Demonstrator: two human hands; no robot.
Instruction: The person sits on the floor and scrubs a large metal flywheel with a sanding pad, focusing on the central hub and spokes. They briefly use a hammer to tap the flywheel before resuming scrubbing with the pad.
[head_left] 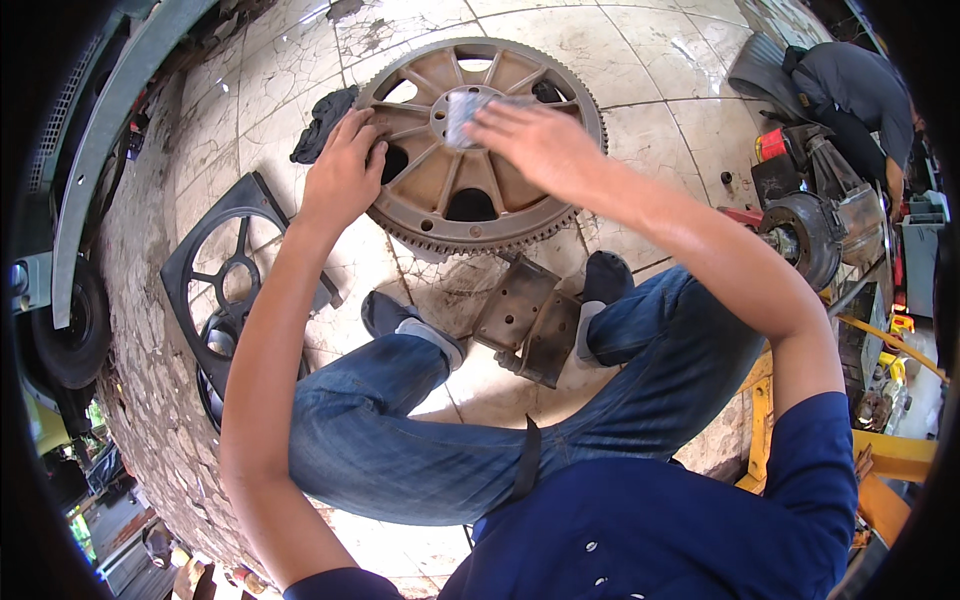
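A large brown-grey metal flywheel (466,205) with a toothed outer rim and several spokes is in front of my feet. My left hand (345,168) is closed over its left rim, fingers curled onto the edge. My right hand (535,143), slightly smeared by motion, presses a folded grey-blue pad (466,118) against the hub; whether it is cloth or sandpaper I cannot tell. A crumpled black cloth (322,125) lies beside the wheel, close to my left hand.
Between my feet sits a rusty metal bracket (520,318). A black fan shroud (225,270) lies on the tiled floor to my left. At the right are a greasy gear housing (810,235), a yellow frame (890,455) and a bent-over person (855,100).
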